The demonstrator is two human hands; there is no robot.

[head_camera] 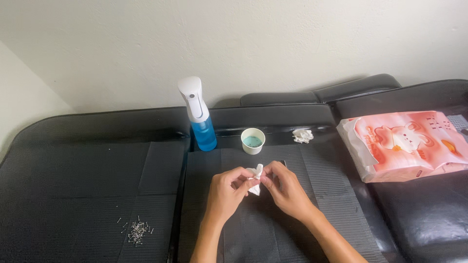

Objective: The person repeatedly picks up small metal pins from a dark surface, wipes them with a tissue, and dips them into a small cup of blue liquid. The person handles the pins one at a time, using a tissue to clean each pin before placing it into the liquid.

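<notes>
My left hand (226,191) and my right hand (286,189) meet over a dark ribbed mat (253,229), and both pinch a small crumpled white tissue (255,176) between their fingertips. Whatever the tissue may wrap is hidden by my fingers. A small white cup with blue-green liquid (253,140) stands just beyond my hands. A spray bottle (199,115) with a white head and blue liquid stands to the left of the cup.
A crumpled white tissue wad (302,136) lies right of the cup. A pink soft pack of tissues (407,144) rests at the right. Several small metal pins (137,231) lie scattered on the left mat. A pale wall rises behind the black surface.
</notes>
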